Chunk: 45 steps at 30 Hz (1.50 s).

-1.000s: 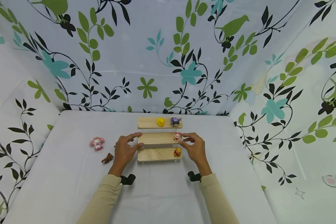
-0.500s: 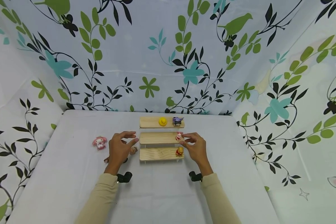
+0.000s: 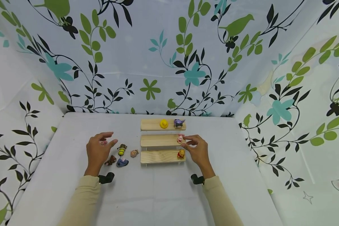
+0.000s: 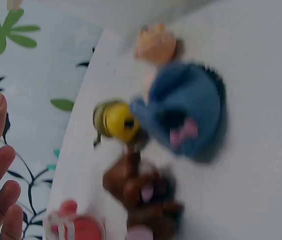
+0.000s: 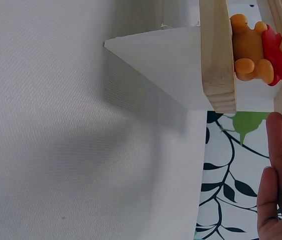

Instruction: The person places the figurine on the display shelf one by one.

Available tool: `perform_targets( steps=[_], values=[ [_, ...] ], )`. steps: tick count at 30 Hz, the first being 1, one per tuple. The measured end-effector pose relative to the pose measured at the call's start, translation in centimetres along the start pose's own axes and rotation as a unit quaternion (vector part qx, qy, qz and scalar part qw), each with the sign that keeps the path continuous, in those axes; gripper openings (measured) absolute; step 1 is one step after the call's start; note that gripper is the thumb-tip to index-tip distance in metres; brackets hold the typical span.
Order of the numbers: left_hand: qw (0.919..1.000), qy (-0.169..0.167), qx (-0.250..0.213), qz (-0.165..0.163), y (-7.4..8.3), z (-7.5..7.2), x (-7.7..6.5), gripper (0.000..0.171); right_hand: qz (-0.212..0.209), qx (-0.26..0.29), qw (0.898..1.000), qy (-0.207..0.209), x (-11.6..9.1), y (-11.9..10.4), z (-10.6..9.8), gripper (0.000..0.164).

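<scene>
My left hand [image 3: 98, 152] hovers over a pink-and-white figurine [image 3: 103, 142], mostly hidden under it; in the left wrist view its fingers are spread and hold nothing. Beside it lie a yellow bee-like figurine [image 3: 121, 149], a brown one [image 3: 110, 160], a blue donkey [image 3: 122, 162] and a small peach-coloured one [image 3: 134, 153]. My right hand [image 3: 197, 150] holds the right end of the middle wooden shelf [image 3: 158, 140], thumb and index finger at its front and back edges. A pink-and-white figurine [image 3: 180, 138] stands on that end, right by the fingertips.
On the lower wooden shelf [image 3: 158, 156] a yellow bear in a red shirt [image 5: 260, 50] sits at the right end. The back shelf [image 3: 149, 125] bears a yellow figurine [image 3: 164, 123] and a purple one [image 3: 179, 123]. Patterned cloth [image 3: 115, 62] rises behind the white table.
My left hand has let go of the middle shelf's left end and moved left over the pink-and-white figurine, uncovering the other loose figurines. My right hand stays at the shelf's right end.
</scene>
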<state>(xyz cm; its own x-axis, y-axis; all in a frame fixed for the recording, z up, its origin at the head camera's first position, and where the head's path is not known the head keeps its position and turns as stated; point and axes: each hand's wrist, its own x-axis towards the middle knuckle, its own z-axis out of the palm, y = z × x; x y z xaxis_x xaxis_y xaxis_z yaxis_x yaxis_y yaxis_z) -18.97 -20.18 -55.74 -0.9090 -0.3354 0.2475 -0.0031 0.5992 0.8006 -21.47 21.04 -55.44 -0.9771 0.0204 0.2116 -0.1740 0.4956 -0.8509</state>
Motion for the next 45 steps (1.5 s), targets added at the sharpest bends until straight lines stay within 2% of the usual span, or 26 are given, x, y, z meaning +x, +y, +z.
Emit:
perform_targets(
  steps=[7,11,17,29,39,45],
  values=[
    [0.9981,0.012,0.051,-0.031,-2.6,-2.0,1.0,0.048,-0.001,-0.01,1.0,-0.003,0.0,-0.1,0.1,0.032],
    [0.9969,0.008,0.069,-0.036,-3.9,-2.4,1.4,0.049,0.005,-0.014,1.0,-0.001,0.0,-0.2,0.0,0.032],
    [0.9956,-0.016,0.078,-0.05,-5.1,-2.6,1.4,0.048,0.001,-0.021,1.0,-0.001,0.0,0.0,0.0,0.032],
    [0.9925,-0.058,0.079,-0.073,-5.5,-2.6,1.3,0.05,0.004,-0.027,1.0,-0.003,0.1,0.2,0.2,0.032],
    [0.9908,-0.085,0.086,-0.06,-6.1,-3.2,1.2,0.057,-0.006,-0.023,1.0,0.0,0.1,0.3,0.2,0.033],
    [0.9917,-0.084,0.084,-0.049,-6.2,-3.0,0.9,0.064,-0.011,-0.02,1.0,0.004,0.1,0.2,0.3,0.032]
  ],
)
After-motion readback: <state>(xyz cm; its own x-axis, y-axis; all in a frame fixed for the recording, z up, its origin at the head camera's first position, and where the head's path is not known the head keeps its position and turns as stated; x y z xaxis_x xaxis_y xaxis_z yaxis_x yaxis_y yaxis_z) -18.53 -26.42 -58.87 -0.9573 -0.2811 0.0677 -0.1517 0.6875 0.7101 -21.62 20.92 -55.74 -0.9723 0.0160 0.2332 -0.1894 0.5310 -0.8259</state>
